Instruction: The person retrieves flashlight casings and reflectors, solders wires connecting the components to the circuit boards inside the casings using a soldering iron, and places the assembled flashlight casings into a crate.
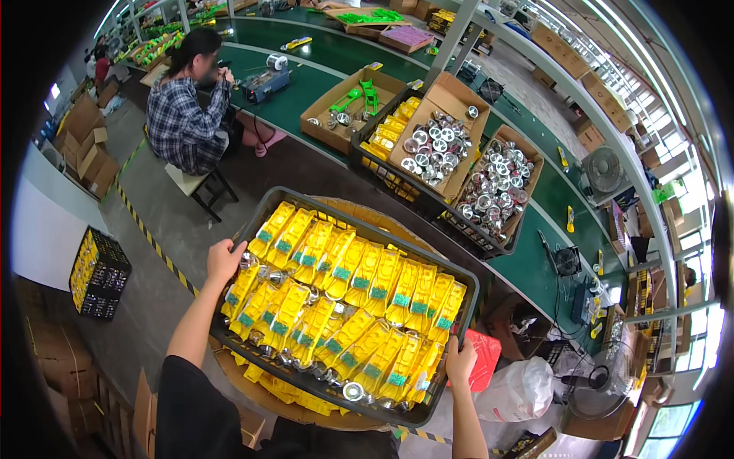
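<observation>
A black plastic tray [475,294] is held in front of me, tilted across the view. My left hand [224,262] grips its left end, and my right hand [461,359] is closed on its right end, thumb over the rim. Two rows of yellow plastic housings [365,268] fill the tray, each with a small green circuit board. Round silver reflector cups [353,391] lie among and below them. Beneath the tray a round cardboard rim [229,366] shows, with more yellow housings [279,392] inside it; most of that container is hidden.
Beyond the tray, a green conveyor table [527,275] carries cartons of silver cups [495,187] and a black crate [359,157]. A person in a plaid shirt [183,115] sits at its left. A white sack [520,390] and a fan [604,382] stand at right.
</observation>
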### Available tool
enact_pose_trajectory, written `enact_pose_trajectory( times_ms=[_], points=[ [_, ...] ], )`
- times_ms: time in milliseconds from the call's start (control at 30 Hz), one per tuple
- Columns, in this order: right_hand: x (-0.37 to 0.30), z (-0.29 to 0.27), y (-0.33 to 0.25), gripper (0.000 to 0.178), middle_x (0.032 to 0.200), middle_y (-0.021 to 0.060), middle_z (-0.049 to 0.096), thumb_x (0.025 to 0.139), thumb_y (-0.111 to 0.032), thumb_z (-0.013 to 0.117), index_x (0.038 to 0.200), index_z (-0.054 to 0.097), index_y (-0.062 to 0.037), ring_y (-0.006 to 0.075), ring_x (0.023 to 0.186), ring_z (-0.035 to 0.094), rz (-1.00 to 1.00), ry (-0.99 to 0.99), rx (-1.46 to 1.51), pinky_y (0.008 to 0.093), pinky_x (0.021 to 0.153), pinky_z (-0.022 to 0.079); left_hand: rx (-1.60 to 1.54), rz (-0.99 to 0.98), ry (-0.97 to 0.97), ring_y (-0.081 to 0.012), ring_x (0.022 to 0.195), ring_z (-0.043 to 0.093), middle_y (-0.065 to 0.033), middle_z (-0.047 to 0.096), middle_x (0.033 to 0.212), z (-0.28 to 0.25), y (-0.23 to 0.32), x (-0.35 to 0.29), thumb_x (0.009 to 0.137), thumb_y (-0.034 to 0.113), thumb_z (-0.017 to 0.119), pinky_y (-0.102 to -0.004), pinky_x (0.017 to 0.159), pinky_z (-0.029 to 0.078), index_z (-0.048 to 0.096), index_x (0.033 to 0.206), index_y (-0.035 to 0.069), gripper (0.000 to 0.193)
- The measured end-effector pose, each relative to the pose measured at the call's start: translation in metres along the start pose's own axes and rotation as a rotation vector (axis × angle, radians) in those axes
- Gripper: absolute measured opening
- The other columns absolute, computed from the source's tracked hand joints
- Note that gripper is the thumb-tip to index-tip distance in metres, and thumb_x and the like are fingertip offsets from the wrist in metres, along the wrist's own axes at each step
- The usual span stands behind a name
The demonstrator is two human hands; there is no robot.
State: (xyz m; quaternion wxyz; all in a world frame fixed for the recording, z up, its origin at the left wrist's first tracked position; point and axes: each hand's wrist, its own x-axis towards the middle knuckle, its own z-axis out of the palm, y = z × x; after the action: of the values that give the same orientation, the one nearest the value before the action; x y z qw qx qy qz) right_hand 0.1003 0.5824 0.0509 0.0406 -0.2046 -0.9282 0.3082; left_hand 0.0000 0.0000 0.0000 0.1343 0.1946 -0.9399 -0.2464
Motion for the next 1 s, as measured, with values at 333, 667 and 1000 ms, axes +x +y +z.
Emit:
enact_pose_trajectory(
  times_ms=[333,667,1000],
  points=[
    [-0.011,0.024,0.007,0.035,0.061,0.0226,0.053,0.094,-0.024,0.060,0.074,0.049,0.0021,0.0395,0.054,0.055,0.035,0.074,0.062,0.0455,0.050,0.038,-0.007,-0.071,-0.081,-0.0425,0.062,0.050,-0.0253,0.051,0.066,0.004,0.010,0.002,0.087,0.040,0.068,-0.0465,0.057,0.037,0.049,0.071,-0.007,0.053],
    [0.001,0.046,0.024,0.036,0.080,0.0248,0.066,0.096,-0.037,0.053,0.095,0.056,-0.0014,0.0445,0.075,0.064,0.139,0.016,-0.202,0.0524,0.065,0.052,0.059,-0.136,-0.078,-0.0442,0.070,0.054,-0.0259,0.057,0.072,0.012,0.004,0.007,0.096,0.050,0.051,-0.0483,0.065,0.041,0.056,0.072,-0.005,0.061],
    [0.006,0.050,0.043,0.054,0.107,0.0286,0.062,0.092,-0.045,0.059,0.121,0.051,0.0008,0.0443,0.102,0.061,0.167,-0.149,0.287,0.0509,0.086,0.050,0.415,-0.047,0.127,-0.0395,0.125,0.042,-0.0209,0.045,0.134,0.032,0.110,-0.141,0.094,0.025,0.063,-0.0521,0.101,0.038,0.044,0.134,-0.001,0.051]
  ],
)
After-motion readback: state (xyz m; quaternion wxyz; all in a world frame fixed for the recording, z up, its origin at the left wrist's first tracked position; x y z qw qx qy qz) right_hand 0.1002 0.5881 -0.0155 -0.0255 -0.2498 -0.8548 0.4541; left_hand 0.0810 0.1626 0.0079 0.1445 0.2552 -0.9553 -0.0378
